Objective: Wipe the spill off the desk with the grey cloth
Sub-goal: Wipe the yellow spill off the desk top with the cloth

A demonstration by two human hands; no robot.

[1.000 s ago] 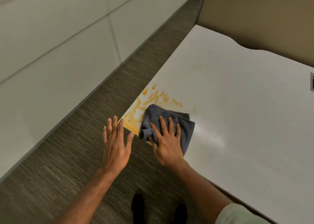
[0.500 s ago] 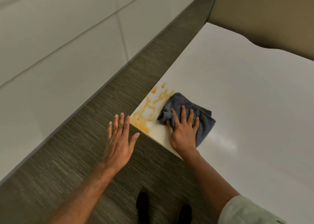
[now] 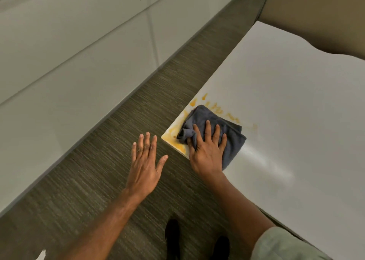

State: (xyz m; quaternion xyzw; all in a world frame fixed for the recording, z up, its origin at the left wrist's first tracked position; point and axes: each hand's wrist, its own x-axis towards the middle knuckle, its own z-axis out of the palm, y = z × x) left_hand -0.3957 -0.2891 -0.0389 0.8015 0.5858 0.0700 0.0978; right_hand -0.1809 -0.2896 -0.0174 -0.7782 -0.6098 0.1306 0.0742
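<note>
An orange-yellow spill (image 3: pixel 178 145) smears the near-left corner of the white desk (image 3: pixel 296 105), with drops and streaks along its far side. The grey cloth (image 3: pixel 233 133), crumpled and folded, lies over the middle of the spill. My right hand (image 3: pixel 207 149) presses flat on the cloth with fingers spread, one bunched fold of cloth poking out at the fingertips. My left hand (image 3: pixel 145 163) hovers off the desk over the floor, just left of the corner, palm down, fingers apart, holding nothing.
Dark striped carpet (image 3: pixel 98 180) runs along the desk's left edge, bordered by a pale panelled wall (image 3: pixel 69 62). A tan partition (image 3: pixel 316 13) stands behind the desk. My dark shoes (image 3: pixel 173 238) show below the desk's near edge.
My right hand has slid the cloth back towards the desk's left corner, covering more of the spill. The left hand has stayed hovering beside the corner.
</note>
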